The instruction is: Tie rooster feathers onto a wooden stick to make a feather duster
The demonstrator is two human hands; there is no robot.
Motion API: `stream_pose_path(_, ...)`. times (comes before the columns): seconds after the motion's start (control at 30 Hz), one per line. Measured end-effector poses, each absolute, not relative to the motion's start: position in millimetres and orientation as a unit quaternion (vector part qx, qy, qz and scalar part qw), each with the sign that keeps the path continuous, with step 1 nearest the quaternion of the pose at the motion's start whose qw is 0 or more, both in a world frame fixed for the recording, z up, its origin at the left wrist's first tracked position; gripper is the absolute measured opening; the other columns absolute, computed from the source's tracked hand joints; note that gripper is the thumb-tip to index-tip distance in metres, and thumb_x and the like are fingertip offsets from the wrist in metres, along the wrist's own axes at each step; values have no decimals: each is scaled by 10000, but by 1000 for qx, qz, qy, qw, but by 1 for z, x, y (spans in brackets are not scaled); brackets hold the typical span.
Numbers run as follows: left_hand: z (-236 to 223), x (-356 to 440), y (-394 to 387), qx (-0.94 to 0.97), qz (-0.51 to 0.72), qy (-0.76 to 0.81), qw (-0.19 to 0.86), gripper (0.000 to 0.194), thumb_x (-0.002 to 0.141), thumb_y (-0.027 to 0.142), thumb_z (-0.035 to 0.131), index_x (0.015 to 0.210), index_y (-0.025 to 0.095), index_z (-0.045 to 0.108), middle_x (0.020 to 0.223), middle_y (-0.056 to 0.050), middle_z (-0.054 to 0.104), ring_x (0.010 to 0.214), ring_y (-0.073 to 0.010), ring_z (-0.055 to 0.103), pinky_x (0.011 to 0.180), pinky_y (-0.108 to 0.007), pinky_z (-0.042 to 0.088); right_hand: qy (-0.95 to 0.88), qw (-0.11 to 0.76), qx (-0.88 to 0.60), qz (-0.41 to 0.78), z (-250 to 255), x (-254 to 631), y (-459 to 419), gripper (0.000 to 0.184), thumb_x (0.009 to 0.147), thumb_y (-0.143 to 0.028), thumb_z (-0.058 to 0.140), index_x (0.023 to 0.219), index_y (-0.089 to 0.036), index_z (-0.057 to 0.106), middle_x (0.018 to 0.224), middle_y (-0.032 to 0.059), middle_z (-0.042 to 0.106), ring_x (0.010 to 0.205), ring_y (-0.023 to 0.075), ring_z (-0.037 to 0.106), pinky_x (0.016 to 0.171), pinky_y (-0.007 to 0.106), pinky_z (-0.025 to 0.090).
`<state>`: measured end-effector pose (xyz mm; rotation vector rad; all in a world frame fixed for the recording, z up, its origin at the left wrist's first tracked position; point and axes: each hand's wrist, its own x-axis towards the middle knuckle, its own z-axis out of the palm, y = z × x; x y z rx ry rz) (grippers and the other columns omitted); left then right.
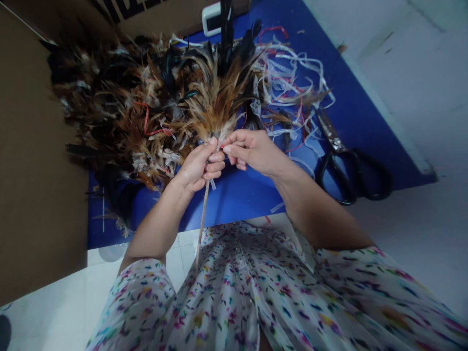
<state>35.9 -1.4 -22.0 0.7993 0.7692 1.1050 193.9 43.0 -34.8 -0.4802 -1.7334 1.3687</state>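
The left hand grips a thin stick, a feather bunch fanning out just beyond it; alongside, the right hand pinches a red strand. Scissors lie right of that hand.

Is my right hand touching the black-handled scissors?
Apart: the head view shows blue tabletop between your right hand and the scissors.

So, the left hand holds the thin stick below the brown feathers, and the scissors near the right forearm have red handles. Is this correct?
Not quite: the scissors have black handles, not red, as the head view shows. The left hand does hold the thin stick below the brown feathers, with the scissors near the right forearm.
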Motion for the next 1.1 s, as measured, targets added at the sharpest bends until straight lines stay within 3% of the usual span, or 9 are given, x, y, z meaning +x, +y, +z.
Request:
stream_pose_path(0.47,-24,37,-1,384,489,347,703,290,835,391,679,834,135,544,536,103,343,332,17,269,311,-84,171,-610,344,-140,700,-32,197,45,351,783,-382,764,801,-136,514,565,-67,487,439,15,340,384,158,266)
stream_pose_path(0.87,-24,37,0,365,491,360,704,315,831,399,683,804,153,488,545,105,336,337,20,271,318,-79,167,-663,421,-183,592,-35,189,41,273,782,-259,752,797,-164,497,546,-81,466,428,24,383,370,157,293)
stream_pose_path(1.1,-26,35,1,379,491,336,709,281,866,370,645,804,158,472,574,99,342,348,18,269,319,-85,169,-668,488,-202,525,-37,185,42,242,834,-298,699,747,-170,513,510,-74,463,404,22,359,361,164,282)
